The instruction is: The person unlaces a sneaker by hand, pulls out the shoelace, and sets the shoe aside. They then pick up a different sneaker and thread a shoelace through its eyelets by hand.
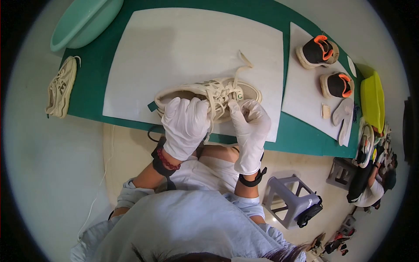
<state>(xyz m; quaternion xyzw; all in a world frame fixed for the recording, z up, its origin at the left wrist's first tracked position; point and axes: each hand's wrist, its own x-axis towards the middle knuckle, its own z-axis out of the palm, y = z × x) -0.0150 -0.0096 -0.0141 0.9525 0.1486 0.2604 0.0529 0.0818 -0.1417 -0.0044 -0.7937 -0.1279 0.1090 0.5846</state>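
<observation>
A cream lace-up sneaker (198, 89) lies on its sole on a white board (192, 43), toe pointing right. My left hand (185, 124), in a white glove, is closed on the near side of the sneaker by its collar. Near the toe, my right hand (249, 124), also gloved, has thumb and fingers pinched together at the lacing; what sits between the fingertips is hidden. One loose end of the shoelace (244, 61) stretches over the far side onto the board. Another length hangs down between my hands.
A second cream sneaker (62, 89) lies at the table's left end, below a mint basin (87, 22). Right, another board holds two black-and-orange shoes (317, 51) and insoles (344, 114). Beyond are a yellow-green bin (373, 102), a grey stool (290, 196) and a seated person (371, 192).
</observation>
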